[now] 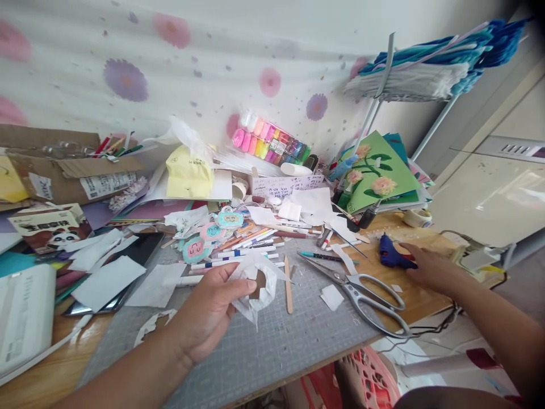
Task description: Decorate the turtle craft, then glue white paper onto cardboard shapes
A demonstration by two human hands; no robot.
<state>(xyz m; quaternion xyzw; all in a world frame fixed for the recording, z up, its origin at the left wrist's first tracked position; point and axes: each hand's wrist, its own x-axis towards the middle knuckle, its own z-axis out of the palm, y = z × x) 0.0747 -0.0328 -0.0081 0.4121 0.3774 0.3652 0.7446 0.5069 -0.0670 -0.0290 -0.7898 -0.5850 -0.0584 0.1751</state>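
Note:
My left hand (208,309) is closed in a pinch on a white paper cutout (258,281) with a brown patch in its middle, held just above the grey cutting mat (272,341). My right hand (426,266) reaches to the right and rests on a blue glue gun (392,254) lying on the wooden desk, fingers curled over its handle. Large silver scissors (361,292) lie open between the two hands. A wooden stick (288,278) lies beside the cutout.
Several markers (251,244), paper scraps and round stickers (196,247) crowd the mat's far side. A cardboard box (63,165) stands at the back left, a green flower card (374,170) and a paper rack (426,68) at the back right. Cables (443,324) hang off the desk edge.

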